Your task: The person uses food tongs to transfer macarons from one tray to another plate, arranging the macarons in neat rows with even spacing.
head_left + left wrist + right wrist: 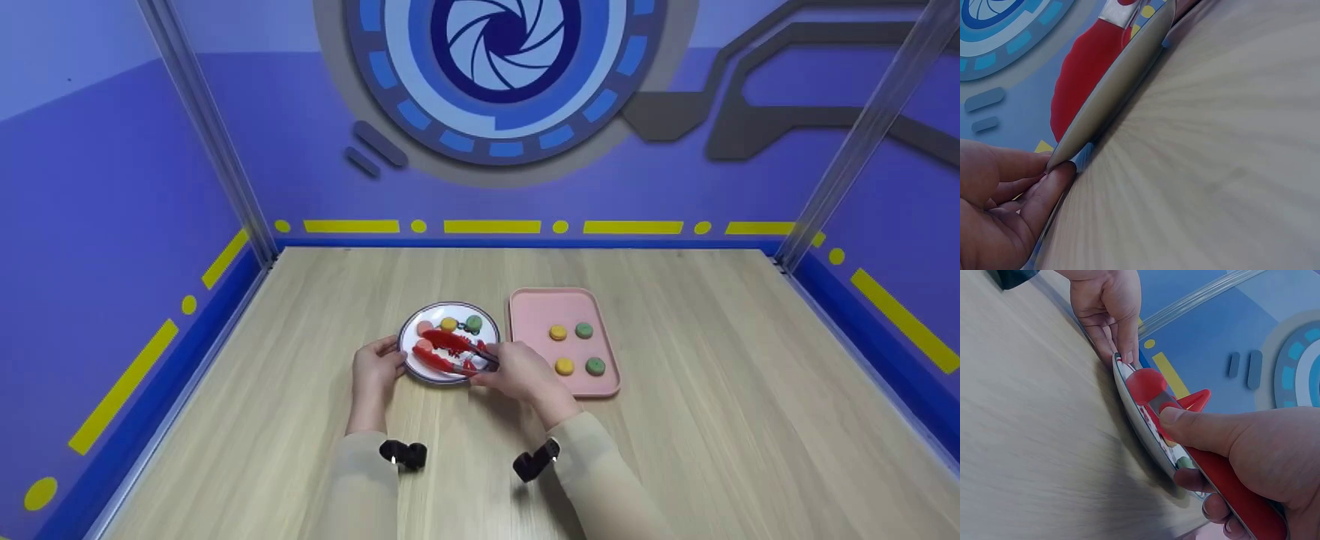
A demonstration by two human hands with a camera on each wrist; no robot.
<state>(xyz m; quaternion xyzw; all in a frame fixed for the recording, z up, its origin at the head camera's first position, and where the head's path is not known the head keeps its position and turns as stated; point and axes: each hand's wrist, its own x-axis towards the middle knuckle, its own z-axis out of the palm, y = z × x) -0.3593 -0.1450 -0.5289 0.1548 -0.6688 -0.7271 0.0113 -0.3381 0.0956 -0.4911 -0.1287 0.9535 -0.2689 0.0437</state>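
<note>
A white plate with a dark rim (pixel 444 305) is on the table, with pink, yellow and green macarons (pixel 473 323) along its far and left parts. My left hand (pixel 375 373) pinches the plate's left edge between thumb and fingers, which the left wrist view shows close up. Red-tipped tongs (pixel 433 361) are in the grip of my right hand (pixel 527 373), thumb on the near arm. Their red ends lie over the plate, around the pink macaron (pixel 423 346) at the left; whether they touch it I cannot tell. Red printing on the plate shows between the tongs' arms.
Right beside the plate lies a pink tray (pixel 551 306). On it sit two yellow macarons (pixel 558 332) and two green macarons (pixel 595 366). The wooden table (pixel 712 420) is bounded by blue printed walls (pixel 495 202) at the back and sides.
</note>
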